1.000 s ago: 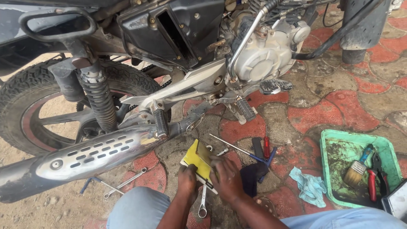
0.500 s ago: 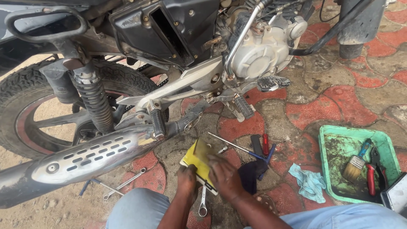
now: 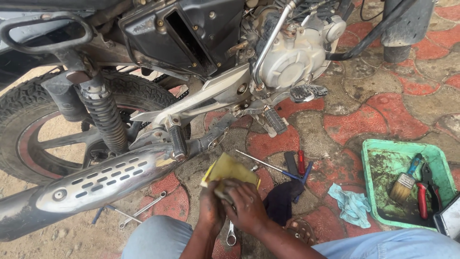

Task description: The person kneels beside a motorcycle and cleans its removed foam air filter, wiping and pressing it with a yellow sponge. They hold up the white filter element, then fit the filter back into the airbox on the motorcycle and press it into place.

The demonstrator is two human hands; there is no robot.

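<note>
Both of my hands hold a folded yellow cloth (image 3: 229,169) low in the middle of the view, just below the motorcycle. My left hand (image 3: 211,206) grips its lower left part. My right hand (image 3: 244,204) closes over its lower right part, fingers curled on the fabric. The cloth's upper half sticks up free above my fingers. The chrome exhaust muffler (image 3: 96,182) lies just left of my hands, and the rear footpeg (image 3: 176,140) stands above them. A small spanner (image 3: 231,236) lies on the ground between my wrists.
The motorcycle's rear wheel (image 3: 28,120), shock absorber (image 3: 103,117) and engine (image 3: 292,52) fill the top. Screwdrivers (image 3: 292,170) and a dark rag (image 3: 282,201) lie right of my hands, then a blue rag (image 3: 352,204). A green tray (image 3: 378,163) holds a brush and red pliers. Spanners (image 3: 141,211) lie under the muffler.
The view has shifted slightly; my hands stay together on the yellow cloth and have worked it a little, with the cloth now bunched tighter under my right fingers.
</note>
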